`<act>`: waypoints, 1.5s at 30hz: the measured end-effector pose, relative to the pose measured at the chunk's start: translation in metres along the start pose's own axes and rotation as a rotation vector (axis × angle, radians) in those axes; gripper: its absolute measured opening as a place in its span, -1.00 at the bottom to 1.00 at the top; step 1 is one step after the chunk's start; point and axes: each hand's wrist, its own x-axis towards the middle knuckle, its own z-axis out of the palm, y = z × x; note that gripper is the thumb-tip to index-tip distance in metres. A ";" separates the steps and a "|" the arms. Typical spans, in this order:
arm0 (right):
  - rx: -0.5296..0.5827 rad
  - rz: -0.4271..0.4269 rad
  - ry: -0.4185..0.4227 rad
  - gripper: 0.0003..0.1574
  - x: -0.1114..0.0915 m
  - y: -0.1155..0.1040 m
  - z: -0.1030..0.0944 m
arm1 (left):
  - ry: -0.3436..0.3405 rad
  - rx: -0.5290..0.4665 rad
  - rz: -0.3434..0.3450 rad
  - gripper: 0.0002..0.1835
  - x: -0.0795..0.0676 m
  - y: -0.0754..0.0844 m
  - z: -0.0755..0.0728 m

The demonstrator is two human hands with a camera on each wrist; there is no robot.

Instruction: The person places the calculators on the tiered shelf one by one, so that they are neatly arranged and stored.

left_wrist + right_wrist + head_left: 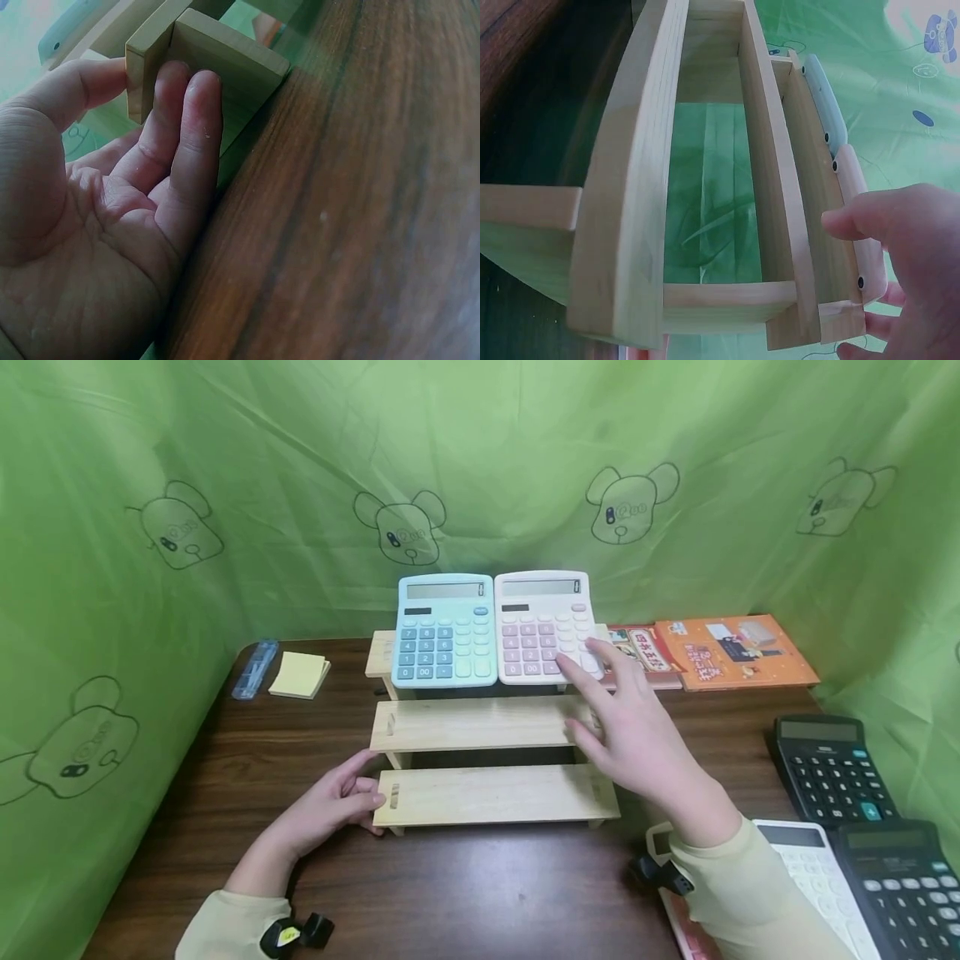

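Gripping the left end of the lowest step of a pale wooden three-tier rack [472, 724] with the left hand [337, 797], on a brown wood-grain tabletop [480, 893]. Reaching with the right hand [637, 727], loosely spread and grasping nothing, over the lower right keys of a white rectangular calculator with pink-purple keys [528, 643], set on the top step edge to edge with a light-blue rectangular calculator [446, 643] on its left. Flanked at the rear left by a square yellow paper pad [298, 675], at the rear right by a flat orange printed booklet [738, 652], and farther right by a black rectangular calculator [832, 768].
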 end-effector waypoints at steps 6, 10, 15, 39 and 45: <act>0.027 0.006 -0.049 0.03 0.002 -0.002 -0.002 | 0.015 -0.009 -0.003 -0.25 -0.005 0.001 -0.001; 0.036 0.031 -0.083 0.10 0.000 0.000 -0.007 | 0.016 -0.001 -0.009 -0.24 -0.004 0.002 0.001; 0.053 0.081 -0.102 0.27 -0.007 0.001 -0.018 | 0.012 0.006 -0.009 -0.25 -0.003 0.002 0.001; -0.206 0.449 -0.377 0.48 -0.133 0.008 -0.050 | 0.035 0.008 -0.041 -0.19 -0.001 -0.005 0.000; -0.199 0.446 -0.430 0.53 -0.161 0.005 -0.049 | 0.026 0.006 -0.014 -0.19 -0.001 -0.005 -0.001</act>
